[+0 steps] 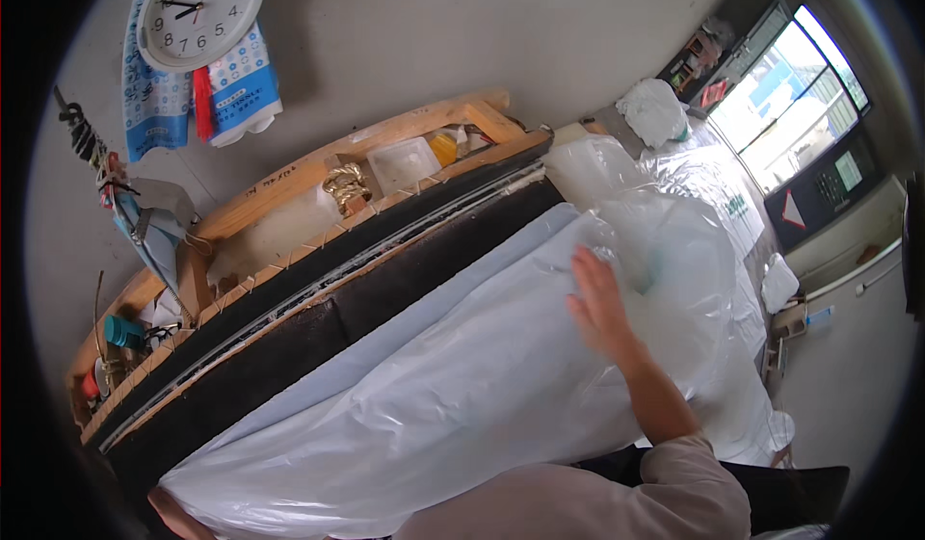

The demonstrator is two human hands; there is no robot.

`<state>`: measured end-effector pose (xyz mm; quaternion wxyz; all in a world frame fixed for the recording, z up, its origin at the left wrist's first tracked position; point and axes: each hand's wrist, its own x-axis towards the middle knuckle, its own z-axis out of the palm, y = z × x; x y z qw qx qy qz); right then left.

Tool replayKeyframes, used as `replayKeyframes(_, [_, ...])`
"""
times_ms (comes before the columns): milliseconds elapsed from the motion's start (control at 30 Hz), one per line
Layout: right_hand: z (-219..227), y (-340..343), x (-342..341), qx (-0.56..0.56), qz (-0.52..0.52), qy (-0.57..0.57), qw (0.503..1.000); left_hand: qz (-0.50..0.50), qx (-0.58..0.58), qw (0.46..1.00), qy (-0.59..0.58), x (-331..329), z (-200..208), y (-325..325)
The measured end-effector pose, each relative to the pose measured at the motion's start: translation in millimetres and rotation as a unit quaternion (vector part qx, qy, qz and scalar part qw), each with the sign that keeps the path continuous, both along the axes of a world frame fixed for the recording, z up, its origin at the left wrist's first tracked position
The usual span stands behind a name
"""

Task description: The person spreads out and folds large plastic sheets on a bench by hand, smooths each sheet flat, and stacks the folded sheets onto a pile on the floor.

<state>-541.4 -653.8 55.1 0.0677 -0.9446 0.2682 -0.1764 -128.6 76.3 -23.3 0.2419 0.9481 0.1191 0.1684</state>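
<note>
A long sheet of translucent white plastic (414,415) lies stretched over the worktop, over a pale grey-blue layer (405,328) whose straight edge shows beyond it. On the right end of the sheet lies my right hand (597,299), its fingers outstretched and somewhat spread, with nothing visible in it. At the lower left, only a small part of my left hand (181,515) shows at the sheet's near corner. Its fingers are hidden, so I cannot see whether it grips the plastic. Along the far side of the sheet runs a dark, board-like strip (289,342).
Behind the strip stands a wooden frame (279,193) laced with cord, holding a clear tray (403,164), a gold-coloured coil (347,188) and a teal container (123,331). Plastic-wrapped bundles (674,270) crowd the right. A round clock (199,10) hangs on the wall.
</note>
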Motion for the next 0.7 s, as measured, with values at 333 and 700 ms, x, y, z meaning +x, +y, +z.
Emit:
replayKeyframes(333, [-27,-13,56,-0.067,-0.003,0.089,0.994,0.028,0.126,0.99,0.05,-33,60,-93])
replayKeyframes(700, [-28,-49,71,-0.057,-0.049,-0.04,0.996,0.095,0.22,0.962,-0.127,-120,78,-93])
